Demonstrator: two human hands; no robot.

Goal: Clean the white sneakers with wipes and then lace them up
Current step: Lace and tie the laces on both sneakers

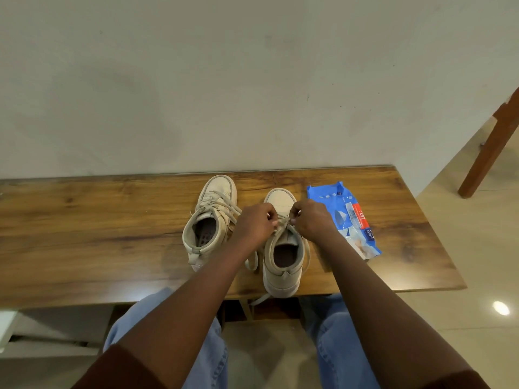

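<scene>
Two white high-top sneakers stand on the wooden table point(84, 234), toes toward the wall. The left sneaker point(209, 220) is laced, its lace lying loosely across the tongue. Over the right sneaker point(283, 256) both my hands work the lace point(282, 223): my left hand point(257, 224) pinches one strand, my right hand point(310, 219) pinches the other, close together above the tongue. Loose lace ends hang down both sides of this shoe and over the table's front edge. A blue pack of wipes point(345, 217) lies flat just right of my right hand.
The table stands against a plain wall point(252, 80). A wooden furniture leg point(491, 147) rises at the far right over the tiled floor. My knees in blue jeans point(337, 332) sit under the front edge.
</scene>
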